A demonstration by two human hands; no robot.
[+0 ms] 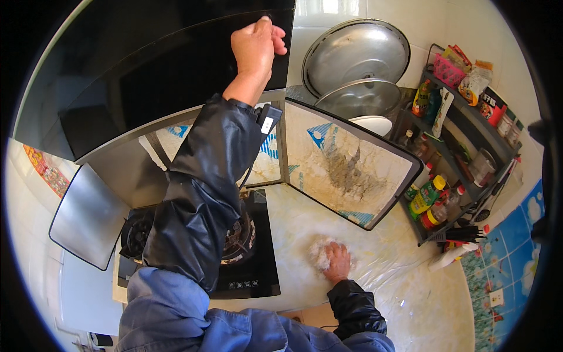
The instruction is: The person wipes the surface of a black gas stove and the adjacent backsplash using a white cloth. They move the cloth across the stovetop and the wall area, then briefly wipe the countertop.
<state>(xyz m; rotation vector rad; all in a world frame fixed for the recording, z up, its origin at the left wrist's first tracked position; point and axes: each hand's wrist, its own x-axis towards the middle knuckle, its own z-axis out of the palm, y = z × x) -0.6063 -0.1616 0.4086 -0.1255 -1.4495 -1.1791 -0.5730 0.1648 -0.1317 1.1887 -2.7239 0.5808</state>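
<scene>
My left hand (pixel 257 50) is raised before the black glossy panel (pixel 176 83), which looks like a range hood front. Its fingers are curled near the panel's right edge; whether they grip anything is hidden. Low on the right, my right hand (pixel 338 262) presses a whitish, fluffy scrubbing wad (pixel 320 253) onto the pale countertop (pixel 299 281). Black sleeve covers (pixel 198 189) are on both forearms. Beneath the left one lies a black gas cooktop (pixel 253 281), its burners partly hidden.
Stained folding splash guard panels (pixel 352 171) stand behind the cooktop, with a metal one (pixel 90 215) on the left. Large pot lids (pixel 356 53) lean against the tiled wall. A grey rack (pixel 479 114) holds bottles and packets. A spray bottle (pixel 453 255) lies beside it.
</scene>
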